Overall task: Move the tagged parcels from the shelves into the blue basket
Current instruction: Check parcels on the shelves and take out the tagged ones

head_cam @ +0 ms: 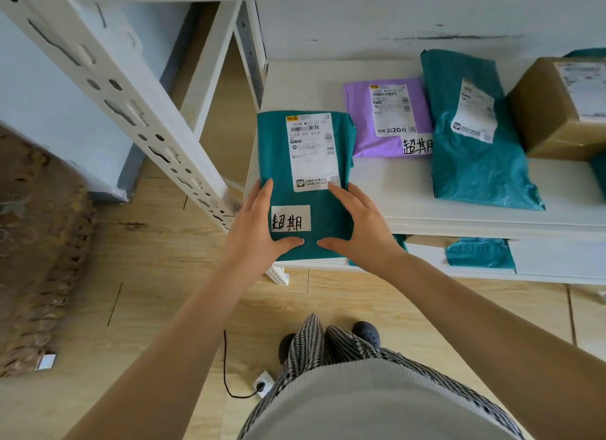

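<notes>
Both hands are on the teal parcel (pixel 305 183) at the front left corner of the white shelf (pixel 410 206), its near end hanging out past the shelf edge. The left hand (pixel 259 223) holds the left edge and the right hand (pixel 357 223) the right edge, fingers laid on top and thumbs nearly meeting at the near end, so it is gripped from both sides. It carries a handwritten white tag (pixel 291 218) below the shipping label, so this one belongs to the job, but it is not yet in any basket; the blue basket is nowhere in view, so I cannot tell what has already gone in. Just behind, the purple parcel (pixel 387 118) shows the same handwritten tag and waits on the shelf. Beside it lie a second teal parcel (pixel 478 164) and a cardboard box (pixel 557 111), no such tag visible on either. Another teal bag (pixel 478 252) peeks out from the shelf below, tag unseen. By my reckoning, one in hand, at least one to go.
</notes>
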